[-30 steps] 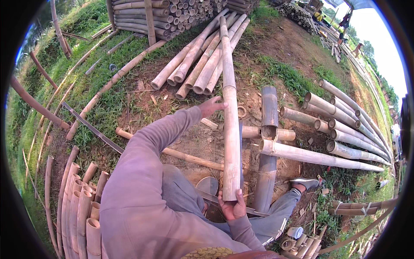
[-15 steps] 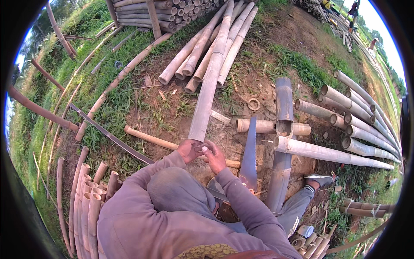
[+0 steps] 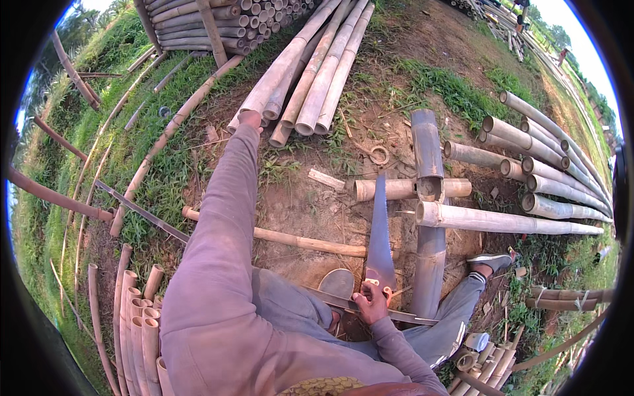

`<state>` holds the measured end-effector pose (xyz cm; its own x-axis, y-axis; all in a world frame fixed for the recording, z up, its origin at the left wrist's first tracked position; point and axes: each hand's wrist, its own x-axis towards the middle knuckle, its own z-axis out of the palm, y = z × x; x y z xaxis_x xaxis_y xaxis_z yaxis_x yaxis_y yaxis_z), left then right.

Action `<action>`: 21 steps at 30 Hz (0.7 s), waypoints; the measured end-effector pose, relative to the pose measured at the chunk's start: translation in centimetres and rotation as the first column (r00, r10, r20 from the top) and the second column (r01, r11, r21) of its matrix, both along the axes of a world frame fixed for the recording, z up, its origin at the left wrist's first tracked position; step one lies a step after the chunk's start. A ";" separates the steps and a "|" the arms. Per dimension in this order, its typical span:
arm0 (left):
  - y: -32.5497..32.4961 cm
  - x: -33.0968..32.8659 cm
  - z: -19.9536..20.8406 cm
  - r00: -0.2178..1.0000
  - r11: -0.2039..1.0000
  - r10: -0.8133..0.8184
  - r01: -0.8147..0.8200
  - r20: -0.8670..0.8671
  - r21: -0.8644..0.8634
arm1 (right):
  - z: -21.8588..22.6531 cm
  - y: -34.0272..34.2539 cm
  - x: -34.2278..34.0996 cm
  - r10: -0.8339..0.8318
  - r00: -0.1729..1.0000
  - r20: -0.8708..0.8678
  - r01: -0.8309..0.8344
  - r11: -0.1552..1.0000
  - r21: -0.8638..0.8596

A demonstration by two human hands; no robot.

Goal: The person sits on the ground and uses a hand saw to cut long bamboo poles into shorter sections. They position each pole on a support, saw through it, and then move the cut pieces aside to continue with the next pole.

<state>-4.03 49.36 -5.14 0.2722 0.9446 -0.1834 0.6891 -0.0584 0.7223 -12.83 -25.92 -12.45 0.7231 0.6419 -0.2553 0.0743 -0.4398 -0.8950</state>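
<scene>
My left hand (image 3: 249,119) reaches far forward on a straight arm to the near end of a bamboo pole (image 3: 281,72) at the left of a pile. Its fingers are small and partly hidden, closed at the pole's end. Beside my right knee, my right hand (image 3: 372,302) is closed at the handle of a handsaw (image 3: 379,234). The saw's wide blade points away from me, its tip over a short bamboo crosspiece (image 3: 389,190). A long, flat, narrow strip (image 3: 413,318) runs across just by the right hand.
A thick split bamboo length (image 3: 428,270) lies right of the saw, with a pale pole (image 3: 502,220) across it. Several poles (image 3: 548,178) fan out at the right. Upright bamboo pieces (image 3: 137,330) stand at my left. A thin pole (image 3: 310,241) lies ahead.
My hands were together at a pole's near end in front of me. That pole now lies farther away on the pile; my left hand went forward with it, my right came back to the saw.
</scene>
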 end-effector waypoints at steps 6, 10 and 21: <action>-26.3 9.7 -2.7 0.857 0.830 -0.513 0.483 0.044 0.280 | 5.3 -3.5 -0.6 0.296 0.883 0.365 -0.058 0.839 -0.541; -39.7 8.6 1.7 0.350 0.272 -0.923 0.886 -0.158 0.376 | 3.3 -5.1 -1.1 0.483 0.837 0.258 -0.188 0.696 -0.693; -60.4 16.6 7.6 -0.030 -0.027 -0.841 1.000 -0.540 -0.013 | 4.0 -6.2 -1.3 0.312 0.839 0.445 -0.092 0.888 -0.450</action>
<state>12.57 -11.08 2.46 0.9367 -0.1557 -0.3137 -0.0816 -0.9681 0.2368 -14.14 -32.07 -8.43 0.6848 0.7099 -0.1644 0.5826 -0.6689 -0.4616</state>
